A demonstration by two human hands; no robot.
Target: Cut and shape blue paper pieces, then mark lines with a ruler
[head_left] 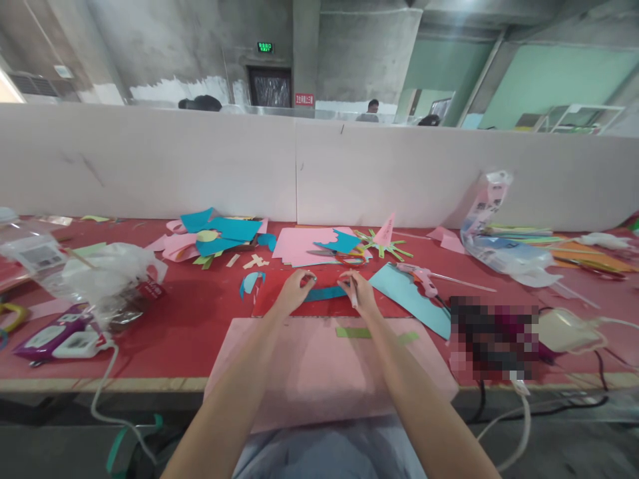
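Note:
A narrow blue paper strip [325, 293] stretches between my hands, above a red sheet [272, 303]. My left hand [295, 289] pinches its left end between thumb and fingertips. At the strip's other end, my right hand [363, 296] has its fingers closed on it, with a slim pale stick-like piece [354, 294] also among them; its kind is unclear. Nearest me lies a large pink sheet [309, 379] that overhangs the table edge, with a green paper strip [353, 332] on it. Orange-handled scissors [349, 256] rest just beyond my hands.
To the right are a light blue sheet [412, 299], a pink glue gun [422, 279] and a plastic bag [504, 256]. Blue paper scraps [232, 231] lie at the back left. Nearer left stand a bottle [30, 256] and a purple power strip [60, 338]. A white partition [200, 166] closes the back.

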